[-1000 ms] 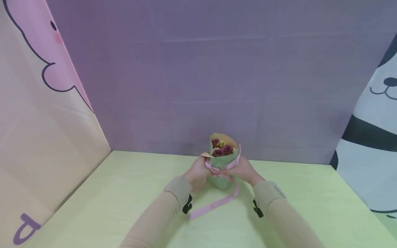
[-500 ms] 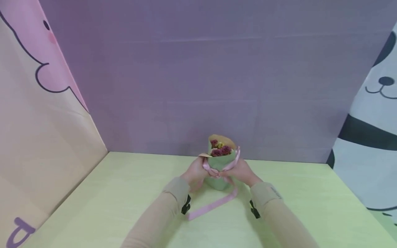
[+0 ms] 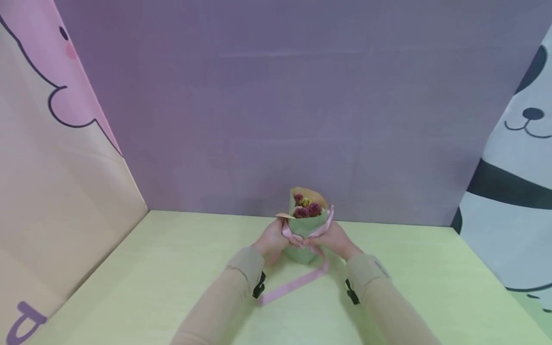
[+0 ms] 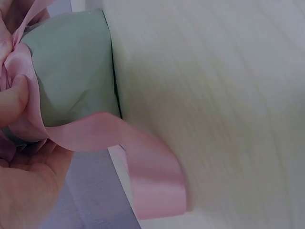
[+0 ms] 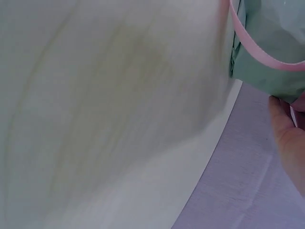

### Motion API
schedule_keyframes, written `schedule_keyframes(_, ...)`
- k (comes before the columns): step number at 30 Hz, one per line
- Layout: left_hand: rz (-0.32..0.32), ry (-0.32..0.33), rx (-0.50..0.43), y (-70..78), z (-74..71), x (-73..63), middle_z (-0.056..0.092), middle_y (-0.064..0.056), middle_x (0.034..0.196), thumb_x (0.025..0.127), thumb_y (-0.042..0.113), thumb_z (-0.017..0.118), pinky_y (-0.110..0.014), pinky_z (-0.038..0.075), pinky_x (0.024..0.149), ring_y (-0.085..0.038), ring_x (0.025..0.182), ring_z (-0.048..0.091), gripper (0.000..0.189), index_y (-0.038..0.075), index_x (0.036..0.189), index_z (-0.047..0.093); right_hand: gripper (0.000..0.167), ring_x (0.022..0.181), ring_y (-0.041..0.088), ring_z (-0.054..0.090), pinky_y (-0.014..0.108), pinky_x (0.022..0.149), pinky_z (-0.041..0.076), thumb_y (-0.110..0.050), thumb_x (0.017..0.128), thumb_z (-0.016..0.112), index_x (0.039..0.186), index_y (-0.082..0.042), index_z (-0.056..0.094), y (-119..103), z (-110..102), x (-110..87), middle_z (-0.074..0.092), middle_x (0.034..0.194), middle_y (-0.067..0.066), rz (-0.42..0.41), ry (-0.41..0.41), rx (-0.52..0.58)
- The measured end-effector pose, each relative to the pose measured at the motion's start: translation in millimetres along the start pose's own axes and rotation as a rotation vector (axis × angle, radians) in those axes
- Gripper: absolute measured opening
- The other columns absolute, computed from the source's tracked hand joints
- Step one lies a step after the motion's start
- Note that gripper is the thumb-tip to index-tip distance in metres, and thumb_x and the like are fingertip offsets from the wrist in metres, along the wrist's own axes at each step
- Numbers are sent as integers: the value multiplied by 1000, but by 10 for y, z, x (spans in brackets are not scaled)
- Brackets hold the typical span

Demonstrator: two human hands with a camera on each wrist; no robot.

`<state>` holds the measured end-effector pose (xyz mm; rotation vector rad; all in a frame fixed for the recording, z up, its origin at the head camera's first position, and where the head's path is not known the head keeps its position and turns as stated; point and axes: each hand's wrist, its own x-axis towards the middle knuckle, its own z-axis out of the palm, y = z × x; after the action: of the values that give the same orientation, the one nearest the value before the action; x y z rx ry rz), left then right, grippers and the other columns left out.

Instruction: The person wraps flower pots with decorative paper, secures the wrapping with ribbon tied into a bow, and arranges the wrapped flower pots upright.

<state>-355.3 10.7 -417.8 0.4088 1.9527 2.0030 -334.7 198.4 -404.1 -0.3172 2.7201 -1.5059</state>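
A small bouquet (image 3: 307, 225) of dark red roses (image 3: 301, 212) stands upright near the table's back edge, wrapped in green paper (image 4: 71, 67) with a tan inside. Around its middle runs a pink satin ribbon (image 3: 319, 230). My left hand (image 3: 271, 239) holds the bouquet's left side, its thumb pressing the ribbon at the front. On the right side, my right hand (image 3: 338, 239) pinches the ribbon close to the left thumb. The right fingers (image 5: 285, 129) reach behind the wrap. One ribbon tail (image 4: 155, 176) hangs down and trails over the table toward the left forearm.
The pale yellow-green table (image 3: 189, 258) meets a purple backdrop (image 3: 258, 120) just behind the bouquet. A cream panel with a pink cartoon (image 3: 75, 108) stands on the left, a panda print (image 3: 513, 201) on the right. Dark straps (image 3: 259, 285) hang under the sleeves.
The head view has turned slightly to the right. Both hands, the bouquet and the ribbon keep nearly the same pose.
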Motion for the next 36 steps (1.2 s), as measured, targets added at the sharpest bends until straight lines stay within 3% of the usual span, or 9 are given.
schedule_keyframes(7, 27, -104, -1, 2, 9, -2, 61, -5, 112, 78, -9, 65, -33, 53, 85, -18, 93, 60, 64, 19, 132, 43, 43, 96, 21, 60, 47, 96, 45, -16, 72, 80, 108, -2, 62, 0, 21, -26, 67, 103, 10, 19, -17, 21)
schedule_keyframes(11, 29, -168, -22, 16, -24, -49, 60, -2, 118, 79, -7, 67, -32, 50, 91, -16, 102, 58, 66, 20, 134, 41, 44, 98, 21, 60, 47, 97, 44, -14, 72, 79, 110, 0, 61, 24, 42, -26, 66, 104, 11, 19, -49, 50)
schedule_keyframes(16, -73, -171, -90, 147, -80, -144, 59, -5, 125, 75, -7, 72, -33, 50, 92, -22, 111, 59, 72, 22, 134, 43, 49, 101, 21, 59, 46, 99, 43, -13, 76, 76, 118, 2, 56, 31, -23, -26, 64, 108, 13, -7, -115, 98)
schedule_keyframes(20, 8, 1, 115, 301, -145, -200, 57, -15, 126, 83, -1, 63, -41, 47, 98, -30, 114, 56, 55, 8, 134, 43, 46, 105, 21, 58, 48, 103, 39, -15, 79, 74, 119, 0, 56, 27, -93, -25, 64, 111, 11, 4, -169, 128)
schedule_keyframes(23, 150, 151, 385, 417, -210, -193, 51, -17, 131, 89, 5, 55, -43, 42, 103, -30, 120, 50, 52, 1, 138, 38, 45, 110, 24, 56, 54, 106, 34, -18, 80, 74, 119, -3, 57, 15, -140, -34, 64, 113, 10, 36, -183, 143)
schedule_keyframes(26, 277, 164, 511, 512, -257, -153, 50, -20, 131, 93, 6, 54, -47, 38, 105, -33, 122, 48, 40, -1, 132, 48, 46, 113, 28, 55, 57, 107, 31, -19, 81, 73, 121, -3, 56, 2, -174, -48, 63, 115, 12, 46, -181, 156)
schedule_keyframes(29, 378, 158, 615, 565, -279, -122, 53, -21, 123, 92, 4, 57, -49, 40, 102, -34, 117, 49, 23, -1, 113, 62, 41, 112, 28, 56, 56, 105, 33, -19, 84, 72, 118, -1, 57, -4, -189, -63, 64, 112, 12, 43, -176, 168)
schedule_keyframes(32, 393, 151, 638, 576, -277, -114, 54, -19, 117, 91, 4, 58, -49, 41, 100, -32, 114, 51, 12, 1, 100, 65, 36, 110, 27, 56, 55, 104, 35, -20, 85, 71, 112, 0, 59, -2, -181, -73, 65, 109, 10, 50, -177, 174)
schedule_keyframes(36, 360, 107, 604, 589, -285, -115, 60, -17, 113, 92, 2, 53, -49, 42, 101, -32, 112, 54, 12, 1, 100, 62, 36, 112, 27, 56, 53, 104, 37, -23, 86, 70, 112, -1, 59, 24, -167, -75, 65, 109, 10, 60, -182, 172)
